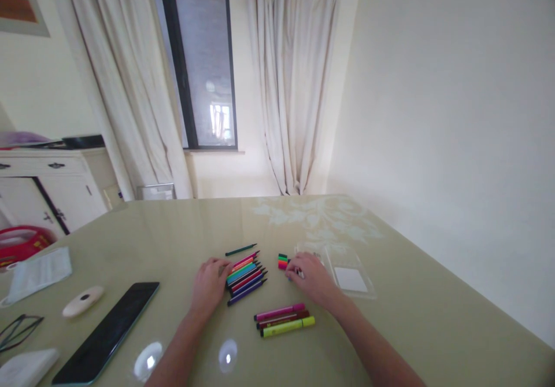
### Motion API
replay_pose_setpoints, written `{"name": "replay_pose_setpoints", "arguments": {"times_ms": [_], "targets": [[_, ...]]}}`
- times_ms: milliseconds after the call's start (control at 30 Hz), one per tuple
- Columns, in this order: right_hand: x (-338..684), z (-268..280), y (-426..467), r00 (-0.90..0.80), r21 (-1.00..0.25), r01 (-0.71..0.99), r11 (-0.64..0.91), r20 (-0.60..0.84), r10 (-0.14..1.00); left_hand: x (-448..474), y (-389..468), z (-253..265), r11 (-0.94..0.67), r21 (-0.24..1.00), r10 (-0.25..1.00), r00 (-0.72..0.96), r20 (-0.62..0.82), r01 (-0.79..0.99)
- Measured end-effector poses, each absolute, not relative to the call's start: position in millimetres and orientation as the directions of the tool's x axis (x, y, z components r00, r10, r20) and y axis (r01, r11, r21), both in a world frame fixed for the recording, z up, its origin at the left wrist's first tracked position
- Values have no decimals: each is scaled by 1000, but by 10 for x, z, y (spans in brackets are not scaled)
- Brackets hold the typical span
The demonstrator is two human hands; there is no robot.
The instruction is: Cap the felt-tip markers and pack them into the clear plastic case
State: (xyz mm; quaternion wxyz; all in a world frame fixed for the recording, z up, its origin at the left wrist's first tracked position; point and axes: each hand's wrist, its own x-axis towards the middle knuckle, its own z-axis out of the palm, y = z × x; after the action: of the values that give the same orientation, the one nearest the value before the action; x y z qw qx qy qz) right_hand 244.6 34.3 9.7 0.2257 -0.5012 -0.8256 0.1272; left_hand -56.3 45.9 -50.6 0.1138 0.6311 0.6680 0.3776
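My left hand [211, 286] lies at the left ends of a row of uncapped felt-tip markers [246, 276], its bent fingers pressed against them. Their dark tips point right. One dark green marker [241, 250] lies apart, just beyond the row. Over a small group of coloured marker caps [282, 261], my right hand [311, 277] has its fingers drawn together; some caps are partly hidden beneath them. Closer to me are three capped markers: pink [280, 312], dark red [286, 319] and yellow [288, 327]. A clear plastic case [364, 271] lies behind and right of my right hand.
On the left of the glossy table [208, 222] are a black phone [108, 332], a whitish oval object [83, 301], glasses [19, 332], a white box-like object [28, 367] and a face mask [40, 274]. A wall borders the right edge.
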Motion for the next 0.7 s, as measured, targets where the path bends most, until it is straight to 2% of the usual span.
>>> {"name": "replay_pose_setpoints", "arguments": {"times_ms": [133, 233, 400, 567, 633, 700], "targets": [[2192, 12, 535, -359, -211, 885, 415, 259, 897, -549, 440, -488, -90, 686, 930, -185, 317, 722], [2100, -30, 598, -331, -159, 912, 377, 254, 909, -529, 424, -453, -106, 729, 923, -205, 325, 676], [2090, -36, 580, -328, -192, 907, 375, 238, 914, -495, 423, -359, -150, 825, 884, -299, 358, 545], [2131, -54, 493, -338, -231, 889, 396, 253, 906, -393, 358, -246, -207, 917, 907, -284, 310, 341], [2169, -72, 435, -322, -306, 855, 419, 321, 891, -315, 296, -184, -208, 950, 927, -262, 267, 232], [2224, -84, 371, -269, -446, 781, 436, 389, 881, -226, 230, -128, -192, 978, 954, -217, 206, 87]]}}
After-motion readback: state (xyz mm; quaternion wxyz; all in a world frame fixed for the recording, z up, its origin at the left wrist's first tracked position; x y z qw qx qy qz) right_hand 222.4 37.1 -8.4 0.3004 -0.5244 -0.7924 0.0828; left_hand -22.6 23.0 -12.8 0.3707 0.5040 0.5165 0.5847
